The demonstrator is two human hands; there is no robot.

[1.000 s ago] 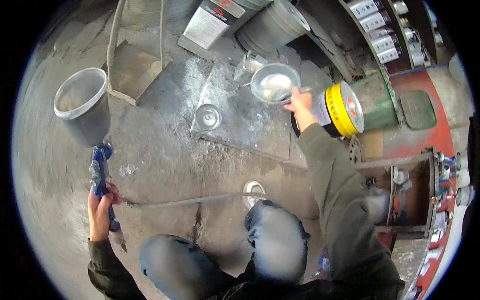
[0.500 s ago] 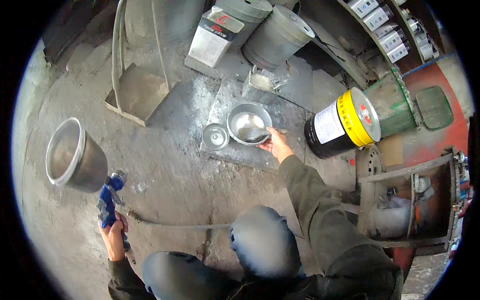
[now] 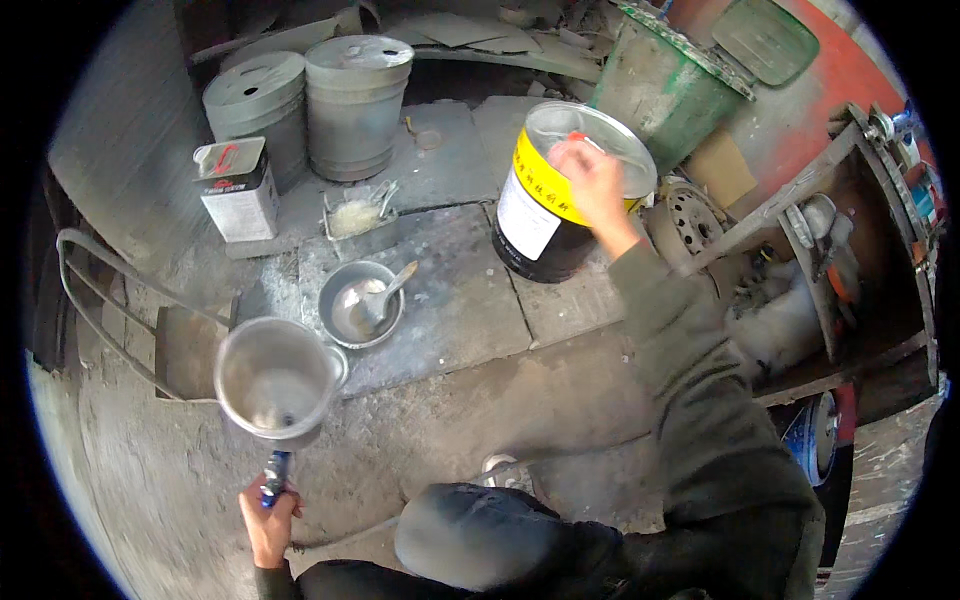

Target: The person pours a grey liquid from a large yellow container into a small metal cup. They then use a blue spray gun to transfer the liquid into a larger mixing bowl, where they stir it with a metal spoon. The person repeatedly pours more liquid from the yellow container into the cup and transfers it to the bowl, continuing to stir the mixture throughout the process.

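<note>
My left hand point(image 3: 268, 520) is closed around the handle of a blue spray gun point(image 3: 276, 470). On top of the gun sits a large open metal cup point(image 3: 275, 375), with a little residue at its bottom. My right hand point(image 3: 594, 182) reaches onto the top of a black and yellow drum point(image 3: 562, 215), its blurred fingers closed about a red cap point(image 3: 580, 141) there. A brush point(image 3: 382, 298) leans in a grey metal bowl point(image 3: 340, 318) on the floor slab, untouched by either hand. A smaller dish point(image 3: 342, 366) is mostly hidden behind the gun's cup.
Two grey metal drums point(image 3: 355, 110) and a rectangular tin point(image 3: 240, 195) stand at the back left. A small box of tools point(image 3: 362, 232) sits behind the bowl. Further right are a green bin point(image 3: 650, 90) and a wooden shelf point(image 3: 800, 210). A hose point(image 3: 590, 455) crosses the floor.
My right hand has let go of the brush, leaving it in the bowl, and moved to the drum's red cap. The spray gun is still in my left hand. The view has turned right.
</note>
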